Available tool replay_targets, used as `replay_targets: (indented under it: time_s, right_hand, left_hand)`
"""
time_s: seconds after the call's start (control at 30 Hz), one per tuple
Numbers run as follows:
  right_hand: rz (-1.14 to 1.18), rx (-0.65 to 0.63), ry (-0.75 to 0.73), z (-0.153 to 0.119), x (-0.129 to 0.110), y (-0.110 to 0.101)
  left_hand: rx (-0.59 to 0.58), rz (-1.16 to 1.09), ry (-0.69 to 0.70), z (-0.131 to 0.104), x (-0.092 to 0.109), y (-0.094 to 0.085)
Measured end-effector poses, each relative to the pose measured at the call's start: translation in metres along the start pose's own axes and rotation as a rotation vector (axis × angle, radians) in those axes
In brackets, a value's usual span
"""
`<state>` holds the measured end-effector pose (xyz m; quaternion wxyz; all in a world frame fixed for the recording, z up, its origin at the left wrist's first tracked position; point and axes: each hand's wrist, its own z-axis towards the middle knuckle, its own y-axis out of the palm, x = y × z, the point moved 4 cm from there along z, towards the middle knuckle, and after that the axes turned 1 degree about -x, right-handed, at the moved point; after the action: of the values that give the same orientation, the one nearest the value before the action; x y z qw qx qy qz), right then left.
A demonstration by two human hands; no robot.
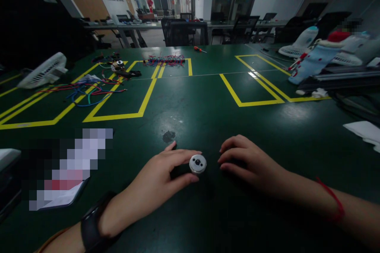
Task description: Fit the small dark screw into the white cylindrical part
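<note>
A small motor [198, 163], a silver metal cylinder with a dark centre and small holes in its round end face, stands at the middle of the near table. My left hand [166, 176] has it between thumb and forefinger, while its other fingers stretch away over the surface. To the right of the motor, apart from it, my right hand [246, 158] rests with loosely curved fingers and nothing in them. Part of the motor's side is hidden by the left fingers.
On the green table [190, 106] lie yellow tape outlines. Loose wires [95, 89] and a white fan [46, 72] are at left, bundled wires [166, 60] and a screwdriver [199, 49] at the back. A blue patterned bag [314, 61] and white tissue [362, 132] lie right.
</note>
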<state>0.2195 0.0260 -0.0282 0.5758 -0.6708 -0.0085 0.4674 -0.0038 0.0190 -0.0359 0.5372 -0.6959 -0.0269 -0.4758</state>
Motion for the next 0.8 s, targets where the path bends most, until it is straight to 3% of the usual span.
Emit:
replay_targets:
  time_s: [0.37,0.5,0.67,0.8]
  right_hand:
    - [-0.021,-0.007,-0.009,0.000,-0.003,0.002]
    - [0.282,0.094,0.108,-0.003,0.004,-0.006]
    - [0.799,0.392,0.408,-0.010,0.032,-0.013]
    - [0.930,0.465,0.481,-0.011,0.038,-0.013]
  left_hand:
    - [-0.005,0.025,-0.010,0.000,0.000,0.000]
    - [-0.010,0.031,-0.015,-0.001,0.000,0.001]
    - [-0.002,0.029,-0.015,-0.002,-0.001,0.002]
    - [0.012,0.029,-0.018,-0.002,-0.003,0.002]
